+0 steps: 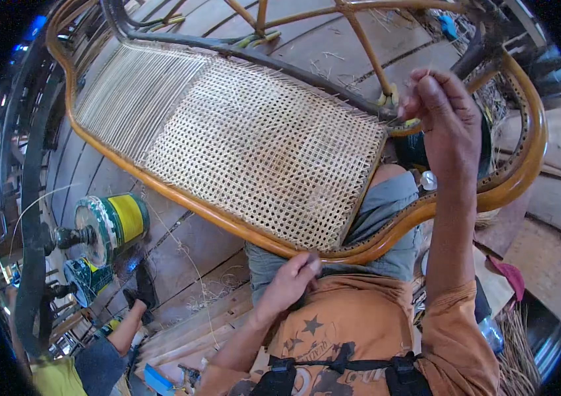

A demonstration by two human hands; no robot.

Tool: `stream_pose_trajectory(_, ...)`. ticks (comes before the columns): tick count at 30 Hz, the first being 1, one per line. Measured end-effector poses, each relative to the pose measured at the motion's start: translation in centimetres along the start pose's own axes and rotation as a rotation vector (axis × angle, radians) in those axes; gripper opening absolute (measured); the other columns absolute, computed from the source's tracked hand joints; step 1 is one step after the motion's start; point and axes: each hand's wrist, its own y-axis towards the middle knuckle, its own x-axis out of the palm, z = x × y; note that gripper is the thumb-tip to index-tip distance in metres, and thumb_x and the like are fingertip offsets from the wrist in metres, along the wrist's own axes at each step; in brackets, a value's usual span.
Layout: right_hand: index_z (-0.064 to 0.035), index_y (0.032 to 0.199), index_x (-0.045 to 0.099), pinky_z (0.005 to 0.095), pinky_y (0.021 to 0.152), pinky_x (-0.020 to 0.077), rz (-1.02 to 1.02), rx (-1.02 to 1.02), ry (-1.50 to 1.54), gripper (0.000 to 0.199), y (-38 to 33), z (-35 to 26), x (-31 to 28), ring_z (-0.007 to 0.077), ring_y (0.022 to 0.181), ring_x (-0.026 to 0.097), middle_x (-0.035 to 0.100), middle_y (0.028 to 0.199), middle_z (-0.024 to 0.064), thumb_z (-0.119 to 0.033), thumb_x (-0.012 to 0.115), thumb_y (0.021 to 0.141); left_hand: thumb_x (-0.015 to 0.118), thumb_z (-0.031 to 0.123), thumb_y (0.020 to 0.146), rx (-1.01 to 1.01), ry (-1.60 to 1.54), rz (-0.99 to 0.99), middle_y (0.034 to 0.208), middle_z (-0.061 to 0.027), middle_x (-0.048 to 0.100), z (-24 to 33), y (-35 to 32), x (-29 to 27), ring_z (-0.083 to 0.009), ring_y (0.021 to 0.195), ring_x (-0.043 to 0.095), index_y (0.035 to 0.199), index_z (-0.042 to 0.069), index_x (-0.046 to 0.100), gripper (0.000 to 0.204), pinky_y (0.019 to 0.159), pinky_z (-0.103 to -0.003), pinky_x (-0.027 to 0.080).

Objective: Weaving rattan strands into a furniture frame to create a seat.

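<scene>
A long seat panel of woven cane [260,142] stretches away to the upper left, set in a glossy brown curved wooden frame [191,201]. Its near part has an open mesh with small holes; the far part shows only parallel cane strands [138,89]. My right hand [448,119] is raised above the panel's right end, thumb and fingers pinched together. What it pinches is too fine to make out. At the frame's near edge rests my left hand [292,282], thumb and fingertips drawn together by the wood. Whatever lies between them is hidden.
Green-and-yellow buckets [112,228] stand on the plank floor at left, with dark turned legs against them. Another person's leg [128,327] shows at lower left. A dark bucket [412,148] sits behind my right forearm. Cane scraps and a reed bundle [518,350] lie around.
</scene>
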Motion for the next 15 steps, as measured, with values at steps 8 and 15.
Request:
stream_pose_trajectory(8, -0.0007, 0.095, 0.058, 0.0246, 0.059, 0.0413, -0.145, -0.090, -0.317, 0.017, 1.9, 0.8, 2.6, 0.0141, 0.063, 0.052, 0.053, 0.069, 0.0048, -0.015, 0.051, 0.089, 0.043, 0.017, 0.082, 0.119, 0.174, -0.141, 0.071, -0.0096, 0.056, 5.2, 23.5, -1.9, -0.0179, 0.052, 0.053, 0.083, -0.002, 0.052, 0.021, 0.049, -0.030, 0.045)
stream_pose_trajectory(15, -0.0028, 0.087, 0.059, 0.0395, 0.070, 0.0442, -0.423, 0.320, -1.187, 0.024, -0.3, 15.7, -0.3, 0.0324, 0.078, 0.057, 0.059, 0.081, 0.0180, -0.026, 0.053, 0.081, 0.051, 0.018, 0.082, -0.226, 0.207, -0.175, 0.065, -0.0082, 0.059, 6.6, 25.3, -7.6, -0.0189, 0.051, 0.056, 0.079, -0.001, 0.058, 0.021, 0.049, -0.034, 0.045)
